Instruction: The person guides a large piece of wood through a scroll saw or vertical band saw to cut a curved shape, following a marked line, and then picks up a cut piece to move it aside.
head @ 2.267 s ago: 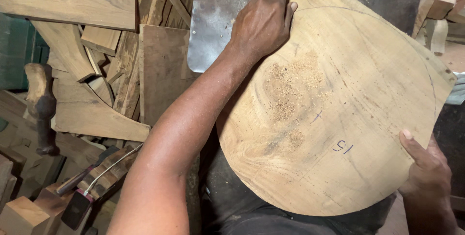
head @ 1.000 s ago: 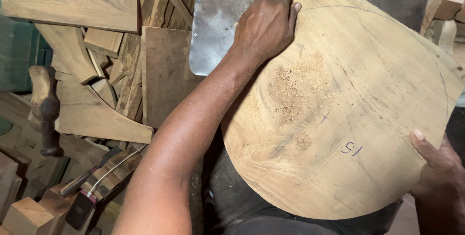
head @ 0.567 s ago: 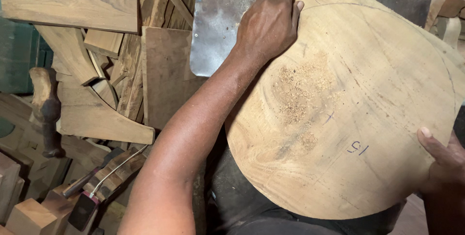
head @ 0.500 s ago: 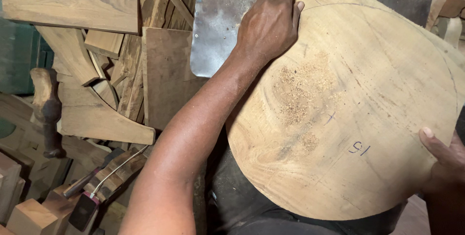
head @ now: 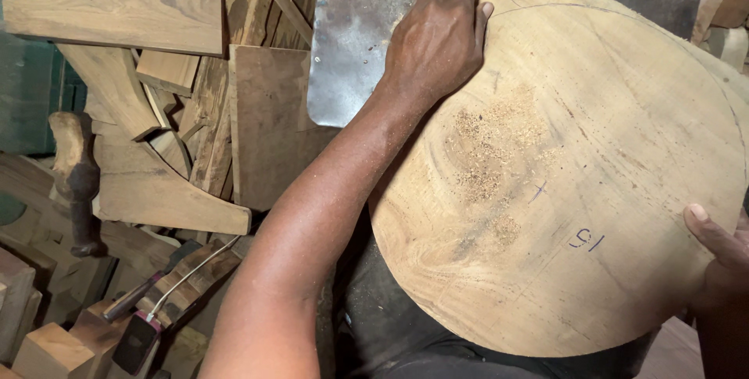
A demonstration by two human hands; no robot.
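Far left we see a heap of wood offcuts (head: 117,12) stacked & leaning every which way, w/ a dark curved wooden handle (head: 76,180) standing among them, and lower down a small dark tool w/ a pale cord (head: 139,340) lying across the scraps. Next comes a flat brown board (head: 265,125) propped upright, and just beside it a grey metal sheet (head: 351,43), dusty on top.

Our left hand (head: 437,39) lies flat, fingers together & stretched, pressing on the upper left of the big round wooden panel (head: 577,184); the fingertips reach onto the metal sheet's edge. The panel sits tilted in front of us, resting against our lap area, between both hands. A curved pencil line runs round its upper right, w/ extra wood outside that line, so by our reckoning the outline there is marked but not yet trimmed, whereas the lower edge already looks rounded. Loose sawdust (head: 488,153) sits mid-panel, plus a small cross mark and some handwritten figures nearer the right.

Our right hand (head: 722,262) clamps the panel's lower right rim, thumb on top; fingers underneath are hidden
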